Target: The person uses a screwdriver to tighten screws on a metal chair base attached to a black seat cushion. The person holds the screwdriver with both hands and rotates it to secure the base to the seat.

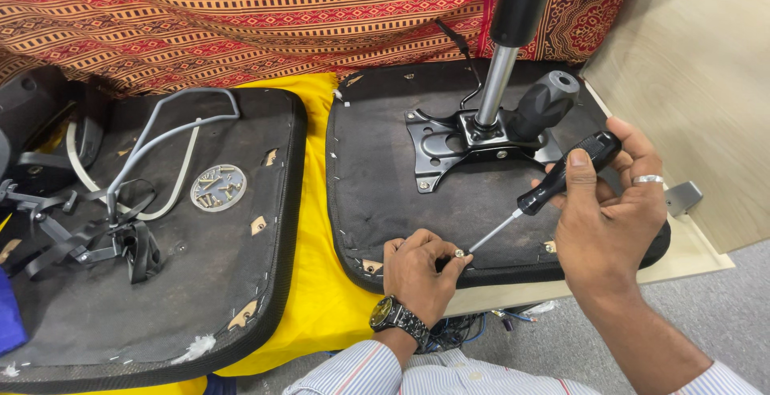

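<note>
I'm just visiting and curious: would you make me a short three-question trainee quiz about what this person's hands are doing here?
1. True or false: the right hand holds a hammer.
2. What does the left hand pinch at the near edge of the seat base?
A. a screw
B. a cable
C. a coin
3. Fill in: the small round dish of screws lies on the ______ seat pad.

Key
1. False: it grips a black-handled screwdriver.
2. A: a small screw at the screwdriver's tip.
3. Left: the other seat pad.
</note>
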